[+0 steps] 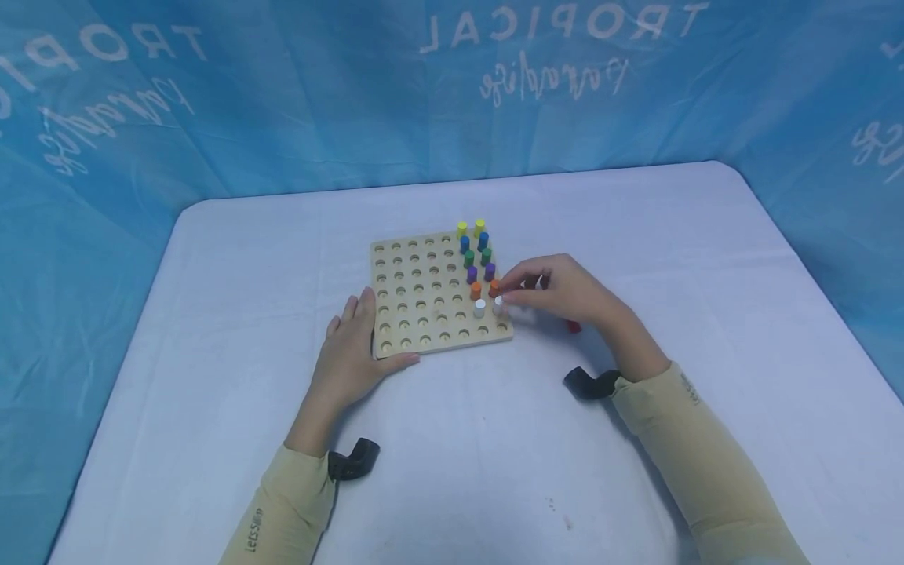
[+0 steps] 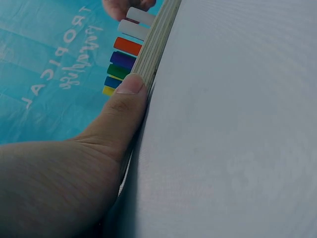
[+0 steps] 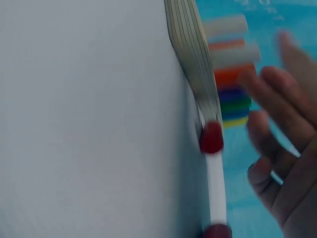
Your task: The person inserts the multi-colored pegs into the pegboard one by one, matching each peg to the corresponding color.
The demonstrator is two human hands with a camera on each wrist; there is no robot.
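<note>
A square wooden pegboard (image 1: 424, 298) lies flat on the table. Coloured pegs stand in its two right-hand columns: yellow (image 1: 462, 228), blue, green, purple, orange and white (image 1: 479, 308). My right hand (image 1: 505, 299) pinches the top of a white peg (image 1: 498, 307) standing at the board's right edge. My left hand (image 1: 353, 345) lies flat at the board's near-left corner, with its thumb (image 2: 130, 87) pressed against the board's front edge (image 2: 156, 44). In the blurred right wrist view, a red peg (image 3: 212, 137) and a white peg (image 3: 215, 183) lie on the table beside the board (image 3: 190, 49).
Another red peg (image 1: 574, 326) lies on the white tablecloth (image 1: 636, 235) under my right palm. Most of the board's holes on the left and in the middle are unfilled. A blue printed curtain (image 1: 282, 94) surrounds the table on three sides.
</note>
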